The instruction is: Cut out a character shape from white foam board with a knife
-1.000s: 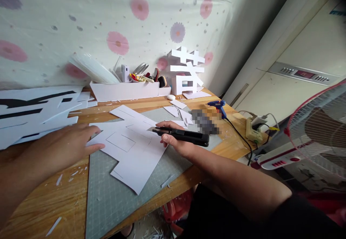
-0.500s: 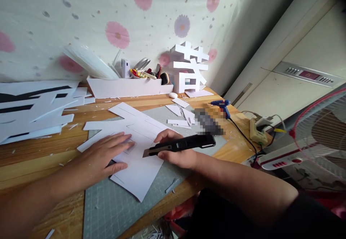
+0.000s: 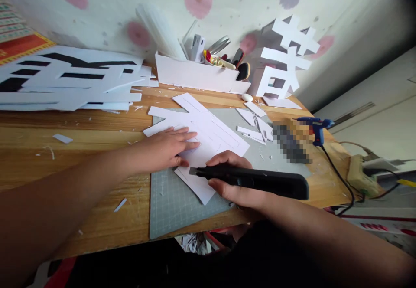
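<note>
A white cut sheet [image 3: 203,127] with thin drawn lines lies on the grey cutting mat [image 3: 169,210]. My left hand [image 3: 170,148] rests flat on the sheet's left part, fingers spread and pointing right. In my right hand [image 3: 234,175] is a black utility knife [image 3: 260,181], held between thumb and fingers. Its blade points left and lies over the lower part of the sheet, just below my left thumb. Whether the tip touches the sheet I cannot tell.
White offcuts [image 3: 255,127] lie on the mat's upper right, near a blue glue gun [image 3: 316,127]. Behind stand a white tool box [image 3: 195,75] and a white paper character model [image 3: 282,77]. Cut sheets [image 3: 81,75] are piled at the left. A power strip [image 3: 360,175] is at the right.
The view has shifted, so the table's things appear further right. The knife has turned, its handle now pointing more toward me, and its blade is closer to my left thumb.
</note>
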`<state>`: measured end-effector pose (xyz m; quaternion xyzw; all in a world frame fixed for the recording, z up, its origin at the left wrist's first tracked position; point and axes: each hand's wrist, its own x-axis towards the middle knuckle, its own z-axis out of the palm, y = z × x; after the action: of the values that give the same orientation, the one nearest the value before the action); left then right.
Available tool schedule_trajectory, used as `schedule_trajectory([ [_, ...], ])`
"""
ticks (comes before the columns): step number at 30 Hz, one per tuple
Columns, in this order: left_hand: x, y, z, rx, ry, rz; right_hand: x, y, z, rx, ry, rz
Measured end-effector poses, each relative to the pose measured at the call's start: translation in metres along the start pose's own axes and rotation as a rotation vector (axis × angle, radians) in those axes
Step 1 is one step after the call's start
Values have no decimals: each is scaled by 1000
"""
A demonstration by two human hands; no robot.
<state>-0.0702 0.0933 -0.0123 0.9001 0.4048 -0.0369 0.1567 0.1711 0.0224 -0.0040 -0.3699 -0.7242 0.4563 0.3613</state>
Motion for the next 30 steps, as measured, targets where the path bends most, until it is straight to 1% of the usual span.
schedule_trajectory([
  [5,3,-4,1,-14,-2,20,2,7,19,-62,57,-41],
  [9,3,-3,-2,-21,7,31,3,13,26,-81,19,-79],
  [14,3,-1,-4,-41,13,33,4,14,28,-143,24,-117],
  [24,3,-3,-2,-75,38,38,6,12,31,-252,-1,-150],
  [30,4,-4,-2,-88,34,36,9,11,30,-308,-13,-210],
])
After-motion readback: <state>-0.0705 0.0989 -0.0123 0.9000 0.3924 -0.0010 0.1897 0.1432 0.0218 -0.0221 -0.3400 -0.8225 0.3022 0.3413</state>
